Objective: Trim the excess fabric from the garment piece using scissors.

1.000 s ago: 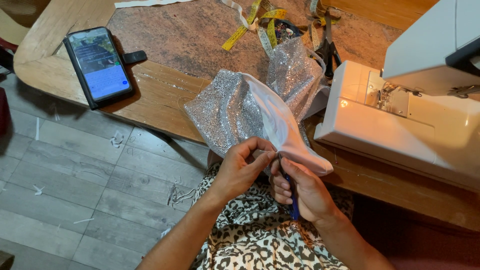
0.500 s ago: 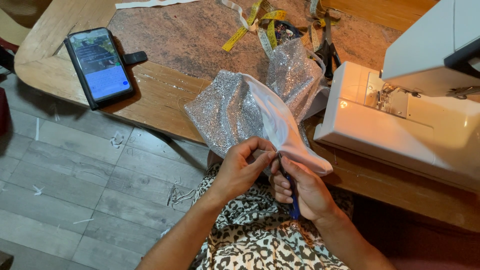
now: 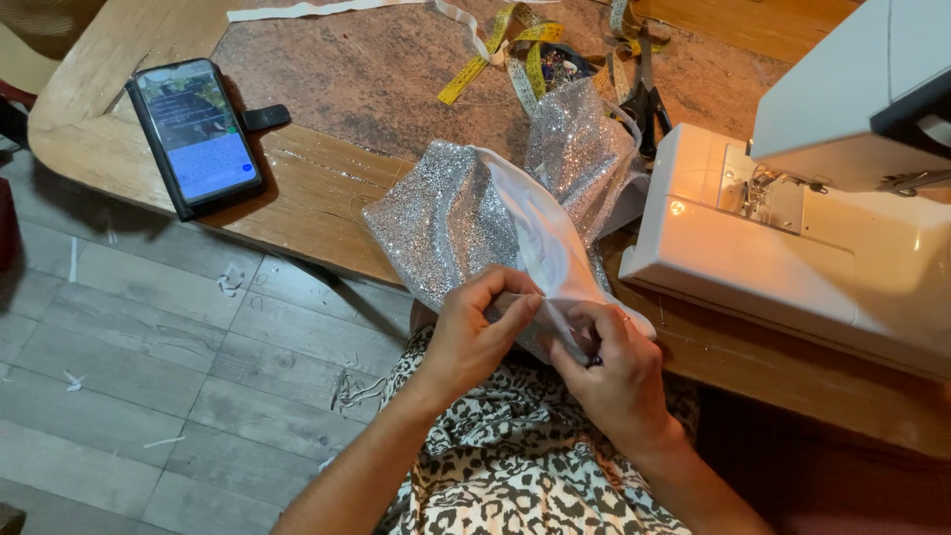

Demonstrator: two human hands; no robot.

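Both my hands pinch the silver sequin fabric (image 3: 466, 213): left hand (image 3: 475, 332), right hand (image 3: 609, 372) gripping a dark tool (image 3: 593, 361) too; it could snag the white lining (image 3: 540, 238).

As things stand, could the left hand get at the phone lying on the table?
Probably yes, once it lets go. The left hand is pinching the silver glitter fabric, but the phone lies uncovered on the table to its left, with nothing between them.
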